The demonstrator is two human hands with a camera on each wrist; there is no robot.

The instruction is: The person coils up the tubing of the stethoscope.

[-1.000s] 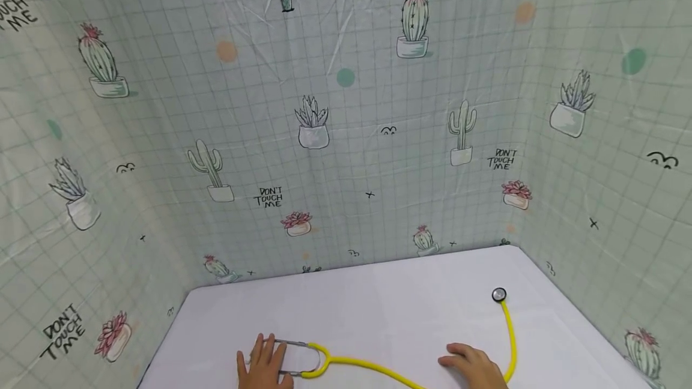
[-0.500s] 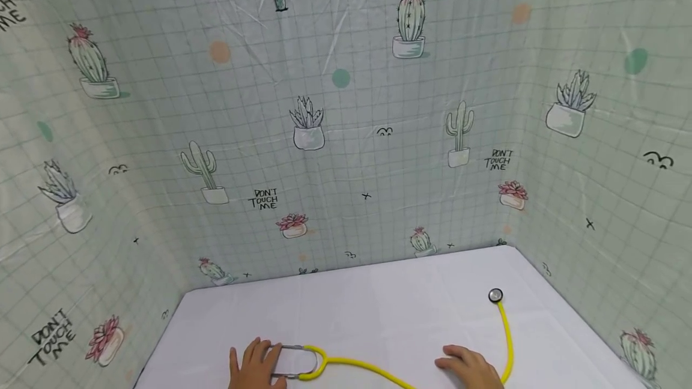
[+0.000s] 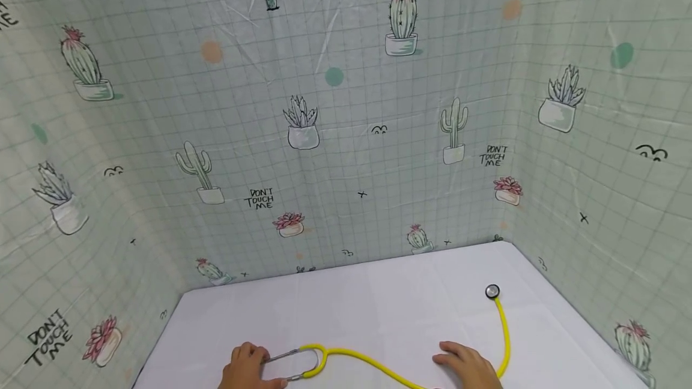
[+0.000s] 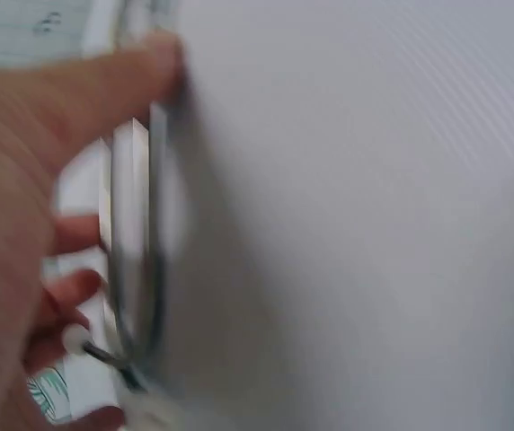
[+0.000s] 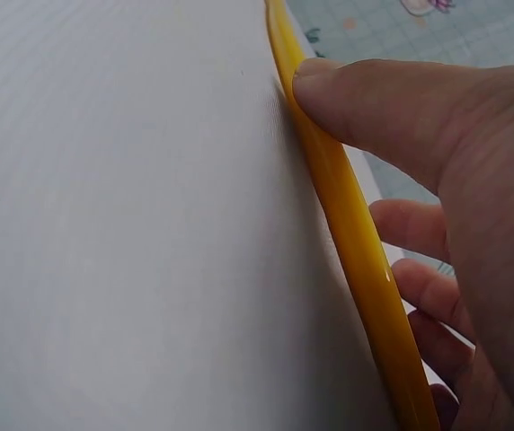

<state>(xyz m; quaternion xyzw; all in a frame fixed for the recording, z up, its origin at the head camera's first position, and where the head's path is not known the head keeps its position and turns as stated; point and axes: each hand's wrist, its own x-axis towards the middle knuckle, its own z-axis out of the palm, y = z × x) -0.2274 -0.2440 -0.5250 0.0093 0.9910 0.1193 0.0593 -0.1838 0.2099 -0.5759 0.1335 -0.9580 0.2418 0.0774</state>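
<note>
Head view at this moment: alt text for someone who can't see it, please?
A person's left hand holds the metal ear tubes of a yellow stethoscope on a white table; the right hand is beside its tubing. Cactus-print cloth hangs behind.

One left hand (image 3: 247,367), one right hand (image 3: 469,367), one stethoscope (image 3: 373,362), one chestpiece (image 3: 492,292), two metal ear tubes (image 3: 283,355), one table (image 3: 373,293).

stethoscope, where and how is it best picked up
Probably by the yellow tube just past its fork, pinched from above across its width: there it is one narrow strand running over the white table, with nothing covering it.
</note>
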